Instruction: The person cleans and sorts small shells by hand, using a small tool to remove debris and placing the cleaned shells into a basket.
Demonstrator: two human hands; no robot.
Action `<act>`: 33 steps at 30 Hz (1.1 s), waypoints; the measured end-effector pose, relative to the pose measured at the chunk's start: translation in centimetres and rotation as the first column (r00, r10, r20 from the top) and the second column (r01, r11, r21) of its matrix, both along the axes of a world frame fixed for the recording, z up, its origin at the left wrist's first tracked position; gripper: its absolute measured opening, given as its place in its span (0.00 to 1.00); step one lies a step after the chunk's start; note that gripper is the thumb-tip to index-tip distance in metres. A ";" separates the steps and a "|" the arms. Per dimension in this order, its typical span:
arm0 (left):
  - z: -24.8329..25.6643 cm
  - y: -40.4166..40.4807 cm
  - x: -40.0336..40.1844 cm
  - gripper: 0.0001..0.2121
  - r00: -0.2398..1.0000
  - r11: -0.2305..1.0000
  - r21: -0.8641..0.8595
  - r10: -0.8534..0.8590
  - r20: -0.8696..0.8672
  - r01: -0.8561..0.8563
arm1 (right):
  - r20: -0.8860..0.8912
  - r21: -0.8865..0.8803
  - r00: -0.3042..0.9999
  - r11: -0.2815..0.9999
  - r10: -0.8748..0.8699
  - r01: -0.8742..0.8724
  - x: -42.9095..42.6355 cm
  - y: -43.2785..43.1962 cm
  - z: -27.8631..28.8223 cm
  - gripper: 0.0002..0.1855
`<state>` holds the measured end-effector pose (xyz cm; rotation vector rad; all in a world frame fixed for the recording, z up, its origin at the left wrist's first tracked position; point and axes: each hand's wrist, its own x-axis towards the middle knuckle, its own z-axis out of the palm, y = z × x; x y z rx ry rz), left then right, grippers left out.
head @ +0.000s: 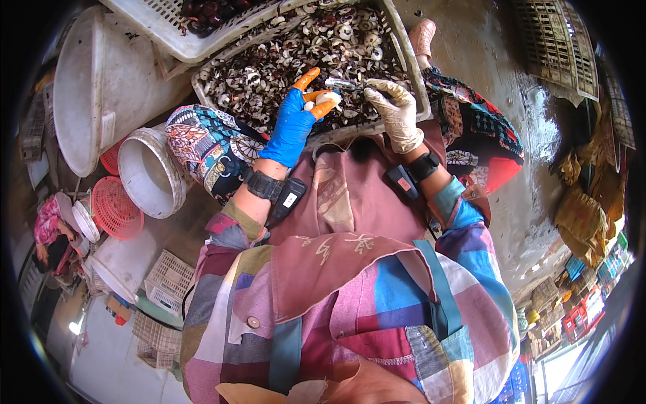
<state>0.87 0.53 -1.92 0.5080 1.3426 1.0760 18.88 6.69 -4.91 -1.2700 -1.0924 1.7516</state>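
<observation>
My left hand [291, 123], in a blue glove with orange fingertips, grips a peeled white corm [328, 98] that looks like a water chestnut. Its index finger points out over the peelings. My right hand [396, 116] wears a thin whitish glove and holds a small metal peeler [343, 84] between thumb and fingers. The peeler's blade end points left, just above the white corm; whether they touch I cannot tell. Beneath both hands lies a shallow plastic crate [423, 96] with dark skins and white parings [282, 60] spread across it.
Another plastic crate [166, 38] with dark red-brown corms [214, 12] overlaps the far left side. To the left stand a large white tub [81, 96], a white bucket [151, 174] and a red plastic basket [118, 208]. A person [53, 227] sits farther left. Slatted crates [560, 45] stand at right.
</observation>
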 end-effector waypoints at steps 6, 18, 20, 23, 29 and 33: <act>-0.6 -0.1 -0.3 0.33 0.995 0.986 0.157 -0.047 -0.085 0.060 | 0.440 0.368 0.887 0.872 0.142 -0.322 -0.2 0.3 -0.7 0.10; -0.6 0.0 -2.3 0.16 0.452 0.954 -0.234 0.296 0.841 -0.188 | 0.057 -0.110 0.998 0.993 -0.031 0.037 1.6 1.4 -3.4 0.08; -0.4 0.0 -3.0 0.19 0.400 0.942 -0.248 0.322 0.858 -0.226 | 0.047 -0.081 0.999 0.996 -0.023 0.027 1.7 1.4 -3.4 0.08; 0.5 -0.3 -4.9 0.23 0.394 0.960 -0.161 0.243 0.887 -0.229 | 0.054 -0.063 0.999 0.998 -0.004 0.008 1.6 1.4 -3.4 0.07; 2.5 -1.2 -9.9 0.25 0.387 0.941 -0.062 0.195 0.901 -0.332 | 0.060 -0.106 0.998 0.994 -0.007 0.013 1.8 1.4 -4.4 0.05; 4.9 -2.0 -15.8 0.24 0.480 0.839 -0.022 0.333 0.811 -0.544 | -0.001 -0.170 1.000 0.985 -0.011 0.011 1.6 1.4 -3.6 0.05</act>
